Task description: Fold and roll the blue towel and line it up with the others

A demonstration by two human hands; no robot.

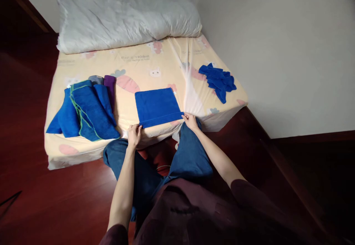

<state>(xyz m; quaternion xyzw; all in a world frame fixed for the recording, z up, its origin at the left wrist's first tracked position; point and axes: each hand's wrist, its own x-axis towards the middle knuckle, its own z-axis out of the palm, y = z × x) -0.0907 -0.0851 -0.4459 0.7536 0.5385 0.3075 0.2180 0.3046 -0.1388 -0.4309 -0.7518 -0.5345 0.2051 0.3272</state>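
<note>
A blue cloth (156, 105) lies flat near the front edge of the bed, with a narrow strip turned over along its near side. My left hand (134, 135) pinches the near left corner of this cloth. At the near right corner, the fingers of my right hand (190, 120) are closed on the end of the strip. To the right lies a crumpled blue cloth (219, 81), apart from both hands. A pile of blue cloths (90, 108), one with green edging, rests left of my left hand.
The bed (102, 61) has a cream sheet with rabbits and carrots. A pale quilt (127, 12) covers its far end. Purple (110, 87) and grey (96, 79) cloths stick out behind the left pile. A wall (291, 60) runs along the right, and my knees touch the bed's front.
</note>
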